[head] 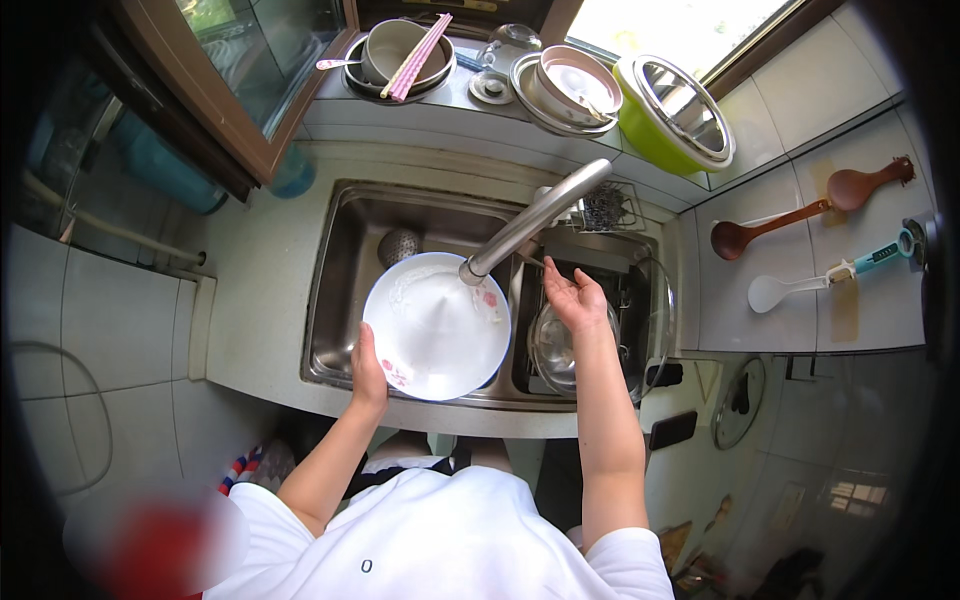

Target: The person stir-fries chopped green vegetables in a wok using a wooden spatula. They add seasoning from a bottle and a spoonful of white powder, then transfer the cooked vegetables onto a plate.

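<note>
My left hand (pixel 369 369) grips the left rim of a white plate (pixel 439 337) with a blue edge and pink flowers. Water lies in the plate, which is under the spout of a metal faucet (pixel 536 221) over the left basin of the steel sink (pixel 341 247). My right hand (pixel 576 294) is palm up with fingers apart, holding nothing, over the right basin beside the faucet. Below that hand a clear glass bowl (pixel 556 346) rests in the right basin. A perforated metal strainer ball (pixel 399 247) lies behind the plate in the left basin.
On the sill stand stacked bowls (pixel 397 52) with pink chopsticks (pixel 420 60), a glass cup (pixel 514 41), more bowls (pixel 574 82) and a green basin (pixel 660 120). A wire rack (pixel 611 206) holds a scourer. A glass lid (pixel 660 322) leans at the right; ladles (pixel 795 221) hang beyond.
</note>
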`<state>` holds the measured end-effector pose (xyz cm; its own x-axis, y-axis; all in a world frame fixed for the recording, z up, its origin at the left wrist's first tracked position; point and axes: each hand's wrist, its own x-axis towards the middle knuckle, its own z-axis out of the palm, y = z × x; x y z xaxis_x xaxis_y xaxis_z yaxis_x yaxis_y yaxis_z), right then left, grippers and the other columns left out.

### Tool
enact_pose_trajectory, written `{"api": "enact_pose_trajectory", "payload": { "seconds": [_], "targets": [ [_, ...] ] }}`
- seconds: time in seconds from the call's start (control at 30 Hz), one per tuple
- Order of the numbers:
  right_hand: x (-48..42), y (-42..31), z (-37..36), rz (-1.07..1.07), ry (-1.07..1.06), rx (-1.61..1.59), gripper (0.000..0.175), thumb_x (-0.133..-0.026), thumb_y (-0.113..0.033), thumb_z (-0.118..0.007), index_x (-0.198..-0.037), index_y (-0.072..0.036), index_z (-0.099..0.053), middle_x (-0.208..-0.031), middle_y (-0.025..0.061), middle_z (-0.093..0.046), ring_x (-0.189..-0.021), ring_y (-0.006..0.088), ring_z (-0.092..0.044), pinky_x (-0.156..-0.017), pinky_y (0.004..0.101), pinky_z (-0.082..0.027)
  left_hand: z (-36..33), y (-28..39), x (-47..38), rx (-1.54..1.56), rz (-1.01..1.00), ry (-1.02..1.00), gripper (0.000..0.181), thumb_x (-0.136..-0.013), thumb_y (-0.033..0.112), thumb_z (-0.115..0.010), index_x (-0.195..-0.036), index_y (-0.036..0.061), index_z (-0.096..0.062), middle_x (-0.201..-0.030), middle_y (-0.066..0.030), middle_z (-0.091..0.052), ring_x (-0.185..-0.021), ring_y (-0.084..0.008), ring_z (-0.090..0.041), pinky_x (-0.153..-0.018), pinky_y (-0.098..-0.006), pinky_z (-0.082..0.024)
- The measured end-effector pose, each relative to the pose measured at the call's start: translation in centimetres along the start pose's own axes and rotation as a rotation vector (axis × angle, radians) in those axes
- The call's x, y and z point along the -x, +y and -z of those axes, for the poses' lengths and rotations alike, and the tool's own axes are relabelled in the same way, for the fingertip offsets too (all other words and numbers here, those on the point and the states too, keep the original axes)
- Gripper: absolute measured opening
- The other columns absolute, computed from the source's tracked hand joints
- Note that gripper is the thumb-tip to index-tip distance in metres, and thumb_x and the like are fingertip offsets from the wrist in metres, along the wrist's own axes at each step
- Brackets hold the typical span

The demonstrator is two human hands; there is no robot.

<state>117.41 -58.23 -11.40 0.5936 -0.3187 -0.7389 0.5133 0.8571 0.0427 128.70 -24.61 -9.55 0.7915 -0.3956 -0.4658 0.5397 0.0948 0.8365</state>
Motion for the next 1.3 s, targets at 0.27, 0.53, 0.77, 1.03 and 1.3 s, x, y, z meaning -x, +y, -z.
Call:
{"api": "enact_pose_trajectory", "payload": {
  "seconds": [0.27, 0.53, 0.77, 1.03, 1.3],
  "targets": [
    [-0.8, -1.3, 0.5, -0.003, -0.03, -0.048, 0.034, -0.096, -0.008, -0.036, -0.124, 0.012, -0.043, -0.117, 0.0238, -0.058, -0.102, 0.0328, -0.06, -0.088, 0.0397, -0.052, 0.6, 0.1, 0.1, 0.004, -0.012, -0.047, 0.067, -0.101, 0.051, -0.033, -0.133, -0.006, -0.043, -0.128, -0.0157, -0.056, -0.115, -0.0234, -0.057, -0.096, -0.0328, -0.045],
    [-0.7, -0.9, 2.1, 0.02, -0.325, 0.104, 0.031, -0.095, -0.007, -0.043, -0.119, 0.01, -0.052, -0.111, 0.02, -0.064, -0.093, 0.0279, -0.065, -0.08, 0.0358, -0.054, 0.8, 0.6, -0.8, -0.087, 0.002, -0.158, 0.067, -0.1, 0.052, -0.035, -0.132, -0.0067, -0.044, -0.127, -0.016, -0.056, -0.116, -0.0239, -0.056, -0.097, -0.0336, -0.044],
    [12.1, 6.1, 4.6, 0.495, -0.387, 0.382, 0.028, -0.096, -0.011, -0.05, -0.123, -0.001, -0.05, -0.098, 0.0113, -0.066, -0.08, 0.0147, -0.062, -0.076, 0.0271, -0.053, -0.2, -0.1, 2.6, -0.142, -0.074, -0.269, 0.064, -0.102, 0.049, -0.033, -0.127, -0.0079, -0.049, -0.122, -0.016, -0.058, -0.112, -0.0237, -0.056, -0.096, -0.0329, -0.042],
    [32.1, 8.0, 21.1, 0.933, 0.02, 0.806, 0.025, -0.096, -0.01, -0.047, -0.118, -0.001, -0.056, -0.085, 0.0014, -0.062, -0.071, 0.0053, -0.053, -0.067, 0.0213, -0.045, -2.6, -4.3, 14.1, -0.191, -0.035, -0.544, 0.064, -0.101, 0.049, -0.037, -0.133, -0.006, -0.044, -0.131, -0.0164, -0.053, -0.121, -0.0262, -0.052, -0.101, -0.0365, -0.04],
    [53.8, 10.0, 41.9, 1.102, 0.099, 0.794, 0.026, -0.096, -0.01, -0.051, -0.12, -0.004, -0.055, -0.091, 0.0011, -0.061, -0.076, 0.0058, -0.054, -0.071, 0.0211, -0.045, -4.1, -14.0, 36.4, -0.21, 0.233, -0.795, 0.062, -0.099, 0.05, -0.039, -0.14, 0.003, -0.04, -0.139, -0.014, -0.048, -0.126, -0.029, -0.047, -0.106, -0.0408, -0.037]
  ]
}}
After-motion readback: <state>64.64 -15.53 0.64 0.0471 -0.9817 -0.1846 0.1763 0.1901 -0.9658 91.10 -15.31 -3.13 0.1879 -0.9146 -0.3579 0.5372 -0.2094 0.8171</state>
